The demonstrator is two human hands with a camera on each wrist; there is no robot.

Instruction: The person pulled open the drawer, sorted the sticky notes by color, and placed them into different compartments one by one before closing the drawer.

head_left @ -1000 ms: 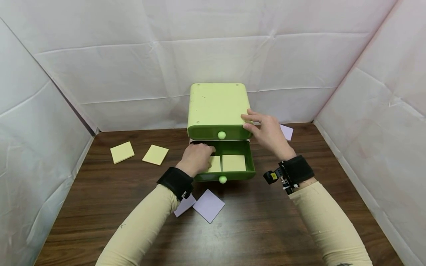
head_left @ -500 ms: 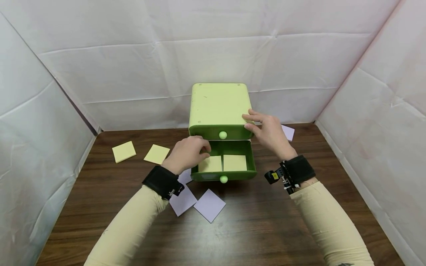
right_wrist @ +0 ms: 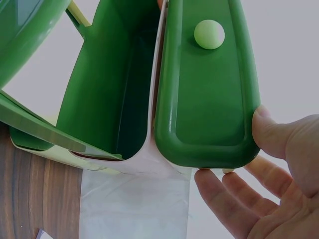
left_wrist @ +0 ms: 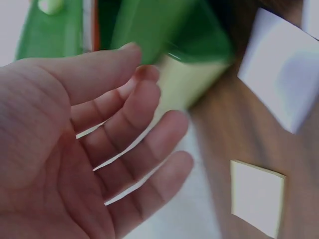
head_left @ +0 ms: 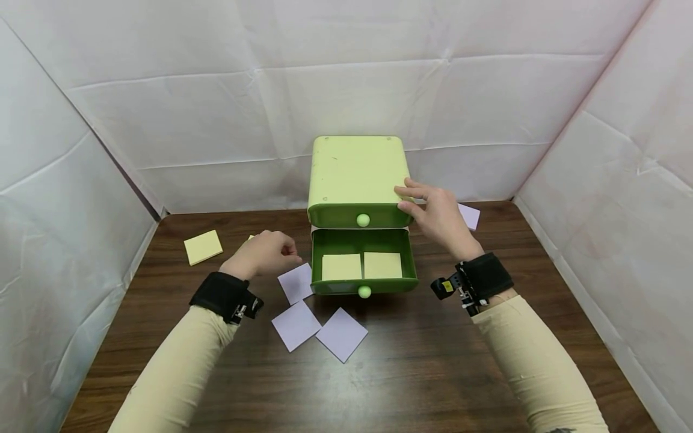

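Head view: left hand hovers over the desk, fingers loosely curled and holding nothing. A yellow pad lies just to its left, purple notes just to its right. It is the nearer hand to both.
Head view, right: right hand rests on the cabinet's top right corner; the drawer stands open below.
Left wrist view: palm bare, fingers relaxed and apart.
Right wrist view: thumb and fingers touch the cabinet corner, loosely spread.

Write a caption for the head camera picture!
Right hand steadies a green plastic two-drawer box; left hand hovers beside its open lower drawer.
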